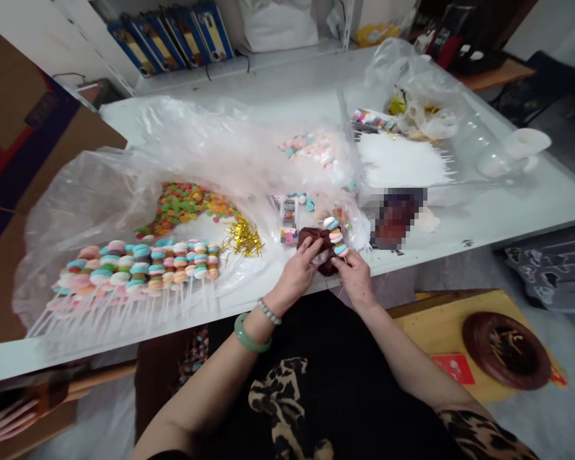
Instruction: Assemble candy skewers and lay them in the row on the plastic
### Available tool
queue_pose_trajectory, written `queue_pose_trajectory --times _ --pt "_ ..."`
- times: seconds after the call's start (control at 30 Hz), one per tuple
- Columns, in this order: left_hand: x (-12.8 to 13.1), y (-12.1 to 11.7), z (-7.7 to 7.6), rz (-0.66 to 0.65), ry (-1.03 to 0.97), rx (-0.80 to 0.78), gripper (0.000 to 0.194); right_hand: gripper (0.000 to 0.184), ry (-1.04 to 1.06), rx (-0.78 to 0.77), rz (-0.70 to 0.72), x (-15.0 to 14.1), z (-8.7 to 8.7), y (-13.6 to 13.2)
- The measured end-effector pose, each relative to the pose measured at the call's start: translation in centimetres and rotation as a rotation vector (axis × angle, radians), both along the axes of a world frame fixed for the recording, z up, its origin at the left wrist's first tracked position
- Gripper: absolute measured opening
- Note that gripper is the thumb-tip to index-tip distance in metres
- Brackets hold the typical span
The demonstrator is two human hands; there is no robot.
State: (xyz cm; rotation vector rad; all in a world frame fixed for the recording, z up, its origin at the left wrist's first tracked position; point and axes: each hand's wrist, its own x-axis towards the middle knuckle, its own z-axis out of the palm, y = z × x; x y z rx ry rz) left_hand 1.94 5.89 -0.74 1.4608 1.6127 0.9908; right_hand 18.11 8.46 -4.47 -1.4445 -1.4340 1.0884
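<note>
My right hand (357, 279) is closed around the stick of a candy skewer (336, 236), which stands upright with white, blue and pink marshmallows stacked on it. Beside it, my left hand (301, 268) rests against a dark brown cloth bundle (310, 237), fingers bent. A clear, whitish bit shows between the two hands; what the left fingertips pinch is hidden. Left of them, several finished marshmallow skewers (138, 271) lie in a row, sticks toward me. Gold twist ties (244, 237) lie in a pile near a small printed packet (289, 220).
Clear plastic bags hold colourful gummy rings (186, 207) and pale marshmallows (314, 150). White sticks (402, 156) lie at the right, near a blurred-out item (397, 217) and a white jug (524, 150). A cardboard box (9, 128) stands left. Another person's hand (9, 418) shows lower left.
</note>
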Motion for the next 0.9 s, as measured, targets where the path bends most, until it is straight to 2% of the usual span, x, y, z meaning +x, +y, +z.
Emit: queue_pose_trajectory --times 0.1,0.17,0.3,0.43,0.57,0.7,0.83,0.9 --pt "1.4 1.3 -1.5 -0.126 0.251 0.036 0.048 0.018 -0.067 -0.017 0.045 -0.7 0.0 0.4" --pt "1.8 1.8 -2.2 -0.112 0.328 0.059 0.039 0.016 -0.124 -0.004 0.094 -1.2 0.1 0.7" --pt "1.8 2.5 -3.0 0.022 0.271 0.120 0.019 0.014 -0.305 0.064 0.096 -1.8 0.6 0.8" --pt "1.1 3.2 -3.3 0.147 0.165 0.118 0.017 0.024 -0.454 0.062 0.097 -1.8 1.2 0.9" --pt "0.4 3.6 -3.0 0.046 0.202 0.125 0.014 0.026 -0.525 0.034 0.134 -1.9 1.6 0.9" --pt "-0.2 3.4 -2.5 -0.040 0.231 0.113 0.018 0.023 -0.500 0.016 0.105 -1.7 1.6 0.8" --pt "-0.9 2.2 -2.4 -0.029 0.169 0.050 0.037 0.023 -0.309 0.009 0.090 -0.8 1.6 0.1" --pt "-1.0 1.0 -2.3 0.021 0.149 0.052 0.038 0.023 -0.221 0.074 0.069 -0.6 1.7 -0.3"
